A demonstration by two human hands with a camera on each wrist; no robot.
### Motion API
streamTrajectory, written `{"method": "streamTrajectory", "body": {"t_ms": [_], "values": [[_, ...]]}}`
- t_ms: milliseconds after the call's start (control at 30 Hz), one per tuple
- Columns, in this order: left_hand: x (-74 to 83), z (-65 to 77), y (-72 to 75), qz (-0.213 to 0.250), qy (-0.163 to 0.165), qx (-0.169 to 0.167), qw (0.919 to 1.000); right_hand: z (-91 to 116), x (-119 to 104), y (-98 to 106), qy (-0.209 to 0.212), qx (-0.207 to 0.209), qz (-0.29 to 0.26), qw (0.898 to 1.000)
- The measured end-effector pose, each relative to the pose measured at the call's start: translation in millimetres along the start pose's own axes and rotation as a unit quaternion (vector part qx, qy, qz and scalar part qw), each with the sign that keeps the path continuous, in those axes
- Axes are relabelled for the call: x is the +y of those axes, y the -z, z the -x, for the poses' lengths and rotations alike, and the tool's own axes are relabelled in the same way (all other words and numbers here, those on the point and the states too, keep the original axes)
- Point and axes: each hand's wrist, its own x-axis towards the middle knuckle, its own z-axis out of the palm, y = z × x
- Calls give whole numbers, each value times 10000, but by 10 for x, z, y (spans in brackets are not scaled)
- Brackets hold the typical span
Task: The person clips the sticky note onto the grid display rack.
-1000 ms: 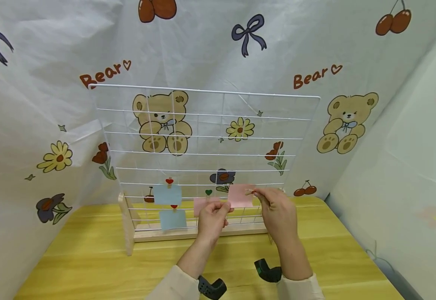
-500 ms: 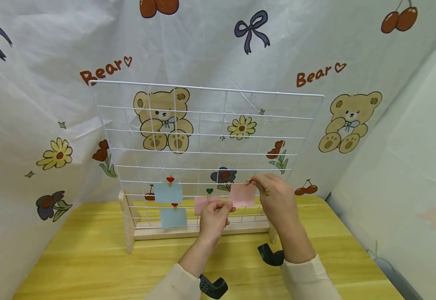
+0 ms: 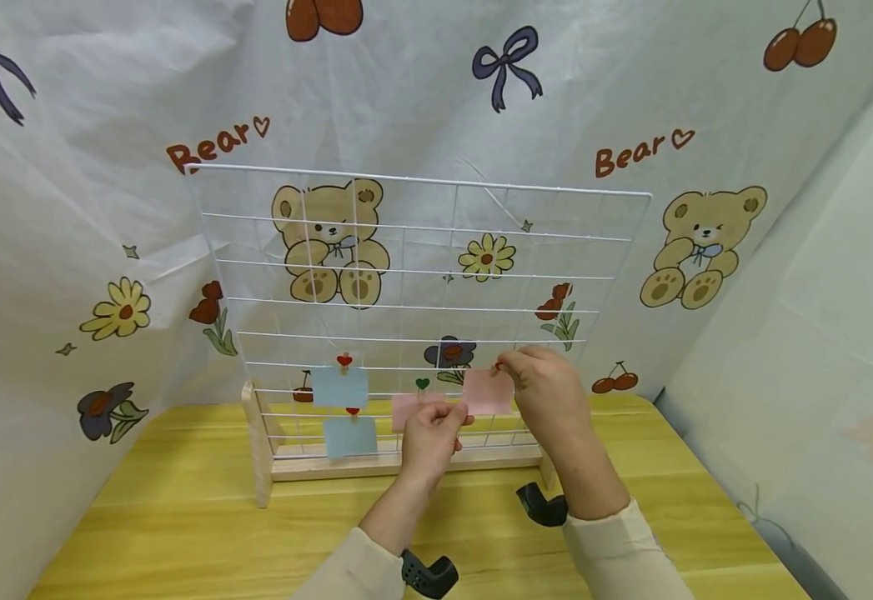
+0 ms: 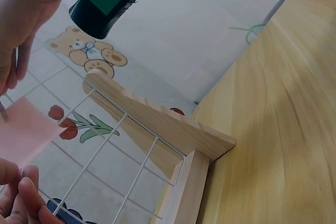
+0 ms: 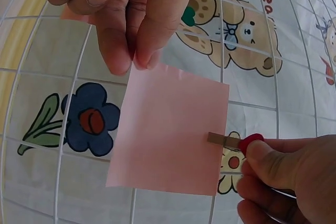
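A square pink sticky note (image 3: 489, 392) is held up against the white wire grid rack (image 3: 421, 308). My left hand (image 3: 430, 442) pinches its lower left corner between thumb and fingers. With my right hand (image 3: 554, 398) I pinch the red heart end of a small wooden clothespin (image 5: 223, 140) at the note's top edge. In the right wrist view the clothespin's tip lies over the paper; whether it also grips a wire cannot be told. Another pink note (image 3: 406, 408), under a green heart clothespin (image 3: 423, 384), is partly hidden behind my left hand.
Two blue notes, one upper (image 3: 340, 387) and one lower (image 3: 350, 437), hang on the grid's left under red heart clothespins. A wooden base (image 3: 331, 469) carries the rack on the yellow wood-grain table (image 3: 181, 533). Behind it hangs a bear-print cloth (image 3: 406, 100).
My right hand has risen slightly, bringing the clothespin from the note's upper right area to its top edge. The left hand keeps its pinch on the note.
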Motion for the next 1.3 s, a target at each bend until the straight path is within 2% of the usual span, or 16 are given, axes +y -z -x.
{"method": "streamTrajectory", "body": {"t_ms": [300,567,767,1100,1300], "values": [[-19,-19,1,-36,38,-21,10000,-31,-7,35,0,-305,99,9995],[-11,-5,-3,46,-12,-7,10000,-33,-36,34,-84,-340,146,9993],[-10,-5,12,13,-15,10,10000,-3,-44,6,-132,-174,67,9997],[-43,0,60,-81,175,-32,9998,11,-20,-15,-126,343,15,9993],[-58,40,81,-243,178,-71,9995,46,-50,4,-303,298,-24,9991]]}}
